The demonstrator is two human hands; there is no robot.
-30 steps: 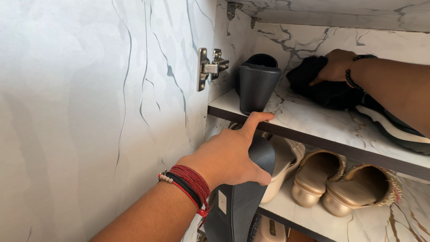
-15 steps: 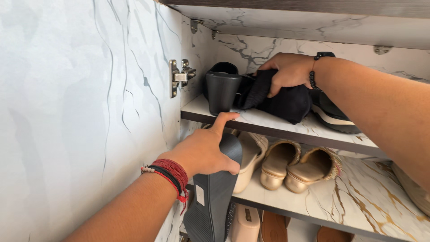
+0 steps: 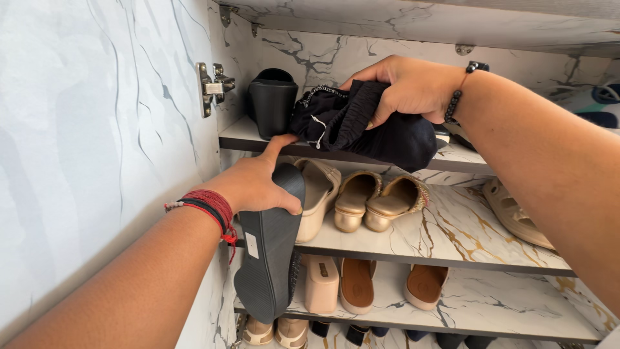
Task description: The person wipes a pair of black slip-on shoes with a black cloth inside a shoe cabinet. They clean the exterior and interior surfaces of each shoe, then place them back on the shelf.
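My left hand (image 3: 253,183) grips a black shoe (image 3: 268,255) by its toe, sole facing me, hanging down in front of the middle shelf. Its index finger touches the front edge of the top shelf (image 3: 248,139). My right hand (image 3: 405,84) is closed on a bundle of black cloth (image 3: 368,126) that rests on the top shelf. A black wedge-heeled shoe (image 3: 272,100) stands at the left end of that shelf, beside the cloth.
The open cabinet door (image 3: 90,129) with a metal hinge (image 3: 212,85) is on the left. A pair of gold flats (image 3: 381,199) and a cream shoe (image 3: 318,194) sit on the middle marble shelf (image 3: 465,232). More sandals lie on the lower shelf (image 3: 491,310).
My right hand has pulled the black cloth leftward and forward along the top shelf. My left hand keeps hold of the black shoe. The view has moved closer.
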